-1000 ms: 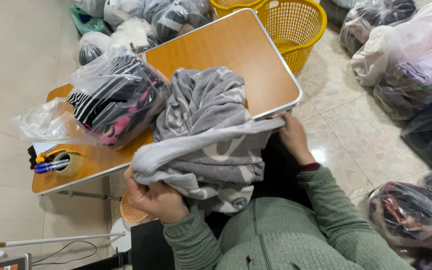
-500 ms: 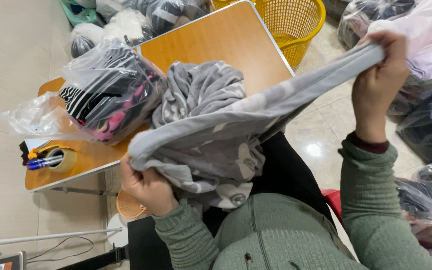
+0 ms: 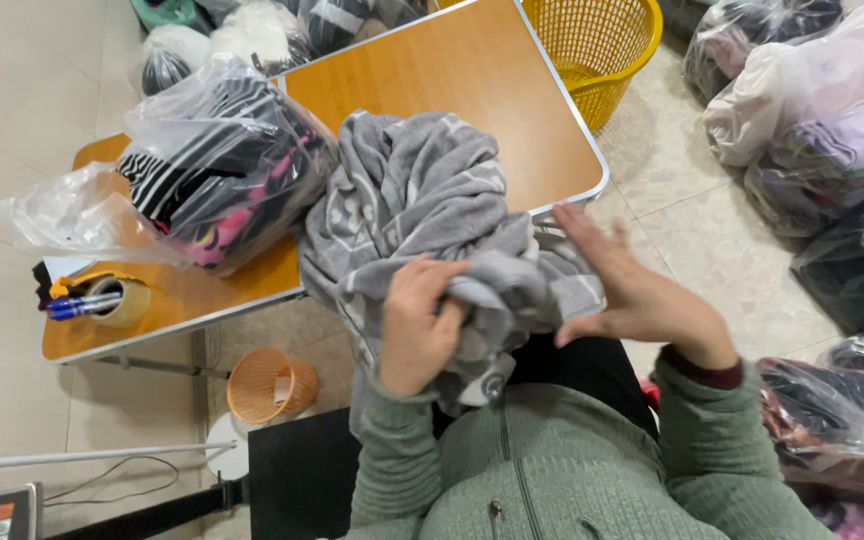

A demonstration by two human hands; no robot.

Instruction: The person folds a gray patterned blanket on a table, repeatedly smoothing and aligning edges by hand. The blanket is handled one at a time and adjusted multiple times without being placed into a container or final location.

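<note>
Item 1: grey patterned garment (image 3: 422, 210), soft fleece-type fabric w/ pale markings. Lying bunched, part on the wooden table (image 3: 472, 80) ahead of the hands, part hanging off the near edge into the person's lap.

Item 2: left hand (image 3: 417, 325). Fingers are curling tight round a fold of the garment, gripping it at the lap end.

Item 3: right hand (image 3: 632, 290). Fingers are spreading flat, palm pressing against the side of the same fold, just beside the left hand; not closed on anything. Hands near each other, fabric betw. them.

Item 4: clear plastic bag (image 3: 217, 165) w/ striped and pink clothing, sitting on the table left of the left hand, touching the garment's edge.

Item 5: tape roll (image 3: 117, 300) w/ pens, far left of the left hand, at table corner.

Item 6: yellow basket (image 3: 592, 45), beyond the right hand, past the table's far side.

Item 7: small orange basket (image 3: 272, 385), on floor below the table, left of the left hand.

Item 8: bagged clothing (image 3: 812, 100), piled on the floor right of the right hand.
</note>
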